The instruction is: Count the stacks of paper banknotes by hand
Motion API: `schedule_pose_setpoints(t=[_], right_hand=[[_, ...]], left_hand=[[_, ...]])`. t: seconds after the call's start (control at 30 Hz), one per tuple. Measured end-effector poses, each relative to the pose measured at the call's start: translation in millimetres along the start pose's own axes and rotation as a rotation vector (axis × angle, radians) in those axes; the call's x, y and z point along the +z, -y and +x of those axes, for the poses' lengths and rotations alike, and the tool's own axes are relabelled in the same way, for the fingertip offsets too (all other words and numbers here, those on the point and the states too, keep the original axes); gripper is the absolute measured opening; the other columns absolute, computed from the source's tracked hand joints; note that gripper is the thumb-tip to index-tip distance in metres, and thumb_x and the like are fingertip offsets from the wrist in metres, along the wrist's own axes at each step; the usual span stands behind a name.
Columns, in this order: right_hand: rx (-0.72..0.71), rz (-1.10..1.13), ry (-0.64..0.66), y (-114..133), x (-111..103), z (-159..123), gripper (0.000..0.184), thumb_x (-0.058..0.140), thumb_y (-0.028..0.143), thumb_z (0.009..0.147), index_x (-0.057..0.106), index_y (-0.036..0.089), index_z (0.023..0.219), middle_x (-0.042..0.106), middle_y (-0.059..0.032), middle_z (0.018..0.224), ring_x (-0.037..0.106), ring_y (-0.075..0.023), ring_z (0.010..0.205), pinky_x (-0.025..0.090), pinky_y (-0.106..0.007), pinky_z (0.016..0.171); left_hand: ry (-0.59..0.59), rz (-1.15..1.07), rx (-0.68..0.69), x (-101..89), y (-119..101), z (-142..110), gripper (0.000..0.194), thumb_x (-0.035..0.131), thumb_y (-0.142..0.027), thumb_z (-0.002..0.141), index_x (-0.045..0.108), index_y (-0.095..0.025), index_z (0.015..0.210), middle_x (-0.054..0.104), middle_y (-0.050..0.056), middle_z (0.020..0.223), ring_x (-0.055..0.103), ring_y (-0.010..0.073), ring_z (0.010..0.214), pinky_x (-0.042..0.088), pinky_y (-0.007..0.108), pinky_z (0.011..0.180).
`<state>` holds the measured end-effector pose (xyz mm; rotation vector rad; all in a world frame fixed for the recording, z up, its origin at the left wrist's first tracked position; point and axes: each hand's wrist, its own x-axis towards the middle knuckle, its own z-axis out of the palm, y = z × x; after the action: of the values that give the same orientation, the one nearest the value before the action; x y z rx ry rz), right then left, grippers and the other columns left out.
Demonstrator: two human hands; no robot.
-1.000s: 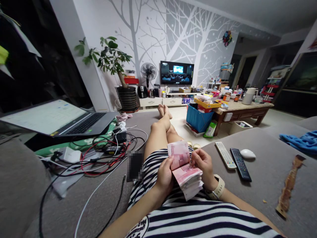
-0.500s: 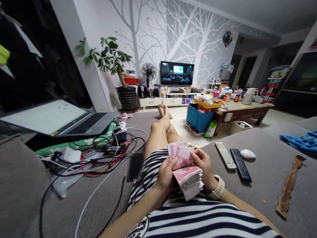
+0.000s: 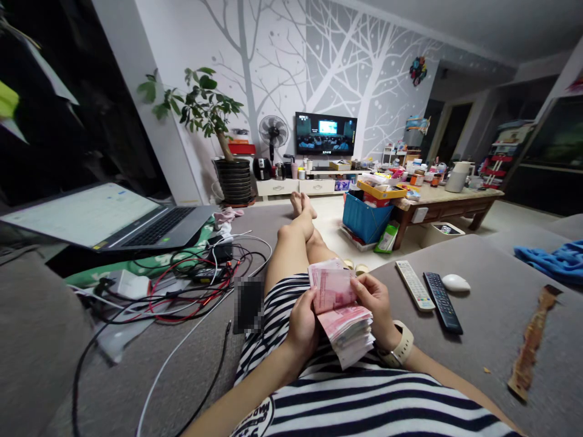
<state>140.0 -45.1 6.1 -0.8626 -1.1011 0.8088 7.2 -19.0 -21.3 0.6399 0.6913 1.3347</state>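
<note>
A thick stack of pink banknotes is folded over between my hands, above my lap. Its upper notes stand up towards the far side, while the lower part fans out towards me in many layers. My left hand is closed on the left edge near the fold, its thumb against the raised notes. My right hand, with a pale watch on the wrist, pinches the upper right edge of the raised notes. The fingers behind the stack are hidden.
On the sofa to my right lie a white remote, a black remote and a white mouse. Left are tangled cables, an open laptop and a dark blurred-out object. A cluttered table stands further off.
My left thumb has moved slightly back to the left edge of the notes. The raised notes now lie more evenly over one another. My right hand stays nearly in place.
</note>
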Motion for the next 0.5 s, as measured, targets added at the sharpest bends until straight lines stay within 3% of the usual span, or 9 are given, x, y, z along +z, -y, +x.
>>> schedule_pose_setpoints(t=[0.33,0.5], right_hand=[[0.004,-0.016,-0.020,-3.5,-1.7,0.7,0.040,0.073,0.049,0.079,0.055,0.018,0.061,0.048,0.0038,0.057,0.038,-0.0112,0.054,0.033,-0.025,0.053],[0.004,-0.005,-0.027,-3.7,-1.6,1.3,0.040,0.073,0.050,0.079,0.056,0.018,0.062,0.048,0.0037,0.057,0.038,-0.0112,0.054,0.033,-0.025,0.052]], left_hand=[[0.011,0.053,0.032,0.8,-2.0,-2.5,0.031,0.064,-0.052,0.079,0.061,-0.021,0.077,0.071,0.006,0.104,0.060,0.0358,0.125,0.052,0.055,0.099],[0.022,0.074,0.057,-2.3,0.1,-1.0,0.026,0.063,-0.047,0.080,0.063,-0.021,0.078,0.070,0.006,0.085,0.065,0.0346,0.117,0.051,0.054,0.099]])
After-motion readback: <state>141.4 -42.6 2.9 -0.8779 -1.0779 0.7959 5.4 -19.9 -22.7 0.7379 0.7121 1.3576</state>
